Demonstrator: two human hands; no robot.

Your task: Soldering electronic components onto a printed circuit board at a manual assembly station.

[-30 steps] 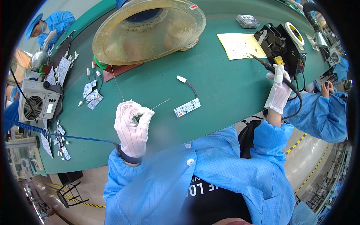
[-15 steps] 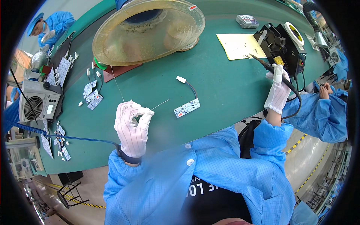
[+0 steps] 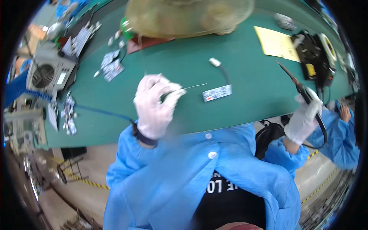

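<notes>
My left hand point(image 3: 153, 105), in a white glove, pinches a thin silvery solder wire point(image 3: 196, 86) between thumb and fingers. The wire's free end sticks out to the right, just above the upper left of a small white circuit board point(image 3: 217, 93). It looks apart from the board, though the picture is blurred. A short dark cable joins the board to a white connector point(image 3: 215, 62). At the right, my gloved right hand point(image 3: 304, 119) is closed round a soldering iron point(image 3: 299, 85). The iron's tip points up and left, by the lower edge of a yellow sheet point(image 3: 276, 43).
A large translucent fume hood point(image 3: 188, 19) overhangs the far side of the green bench point(image 3: 172, 122). Black soldering equipment point(image 3: 312, 55) stands at the right. Several boards point(image 3: 112, 66) lie left, near a grey fan unit point(image 3: 50, 73). A blue cord point(image 3: 101, 110) runs to my left wrist.
The whole view has shifted and turned. The iron's tip has moved slightly off the yellow sheet toward the board. My left hand and the wire have shifted a little right relative to the board.
</notes>
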